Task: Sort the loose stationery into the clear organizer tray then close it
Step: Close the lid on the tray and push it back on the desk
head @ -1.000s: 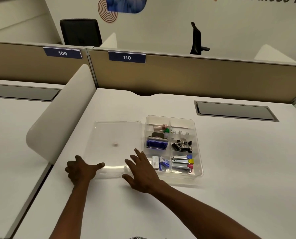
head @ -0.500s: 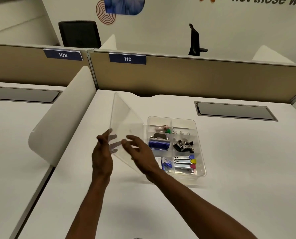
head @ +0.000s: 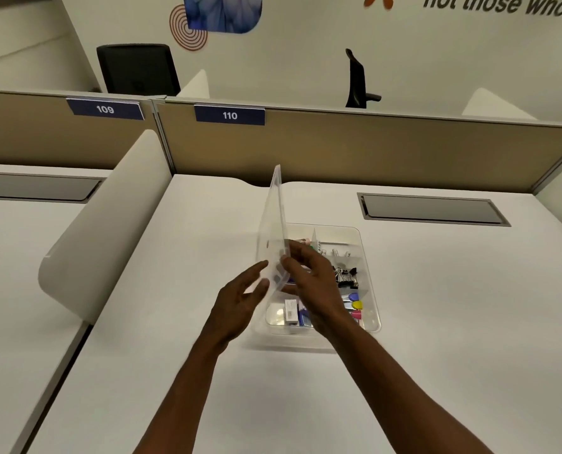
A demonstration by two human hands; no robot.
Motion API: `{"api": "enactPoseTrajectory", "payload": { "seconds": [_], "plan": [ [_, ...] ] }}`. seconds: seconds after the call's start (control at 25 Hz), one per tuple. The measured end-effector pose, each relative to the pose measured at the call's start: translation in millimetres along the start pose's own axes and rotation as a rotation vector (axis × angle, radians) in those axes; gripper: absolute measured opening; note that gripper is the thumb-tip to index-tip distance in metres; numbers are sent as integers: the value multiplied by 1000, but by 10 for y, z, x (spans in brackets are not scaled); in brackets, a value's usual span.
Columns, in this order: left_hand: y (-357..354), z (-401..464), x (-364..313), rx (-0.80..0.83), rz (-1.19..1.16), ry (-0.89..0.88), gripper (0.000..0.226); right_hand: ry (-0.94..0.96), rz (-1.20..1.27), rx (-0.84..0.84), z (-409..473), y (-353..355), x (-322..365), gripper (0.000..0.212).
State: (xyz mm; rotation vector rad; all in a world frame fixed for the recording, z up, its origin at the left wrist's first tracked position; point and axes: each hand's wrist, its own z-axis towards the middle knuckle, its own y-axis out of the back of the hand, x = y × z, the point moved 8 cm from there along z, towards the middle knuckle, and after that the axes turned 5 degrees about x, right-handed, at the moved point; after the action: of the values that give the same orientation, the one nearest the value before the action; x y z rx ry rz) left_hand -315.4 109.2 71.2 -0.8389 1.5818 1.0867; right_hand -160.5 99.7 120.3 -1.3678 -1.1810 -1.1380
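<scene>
The clear organizer tray sits on the white desk, its compartments holding black binder clips, coloured clips, a small white box and other stationery. Its clear lid stands almost upright over the tray's left edge. My left hand presses flat against the lid's left face. My right hand grips the lid's near lower part from the right, over the tray, hiding the middle compartments.
A curved white divider rises at the left of the desk. A tan partition with labels 109 and 110 runs along the back. A grey cable hatch lies at the back right.
The lid lay flat on the desk to the left of the tray; both hands lifted it and swung it up toward the tray, from tilted to nearly vertical.
</scene>
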Motion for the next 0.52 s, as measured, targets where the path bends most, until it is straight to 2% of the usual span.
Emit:
{"api": "enactPoseTrajectory", "payload": {
  "seconds": [0.12, 0.24, 0.32, 0.4, 0.52],
  "plan": [
    [109, -113, 480, -43, 181, 306, 98, -59, 211, -64, -89, 380, -208, 25],
    [126, -223, 781, 6, 120, 440, 130, -140, 433, -62, -235, 679, -469, 30],
    [155, -244, 829, 6, 70, 410, 135, -140, 521, -50, -331, 811, -583, 37],
    [183, -243, 809, 3, 55, 341, 128, -119, 497, -52, -417, 969, -654, 35],
    [151, -187, 615, 25, 144, 161, 120, -62, 205, -114, -531, 1288, -714, 33]
  ]
}}
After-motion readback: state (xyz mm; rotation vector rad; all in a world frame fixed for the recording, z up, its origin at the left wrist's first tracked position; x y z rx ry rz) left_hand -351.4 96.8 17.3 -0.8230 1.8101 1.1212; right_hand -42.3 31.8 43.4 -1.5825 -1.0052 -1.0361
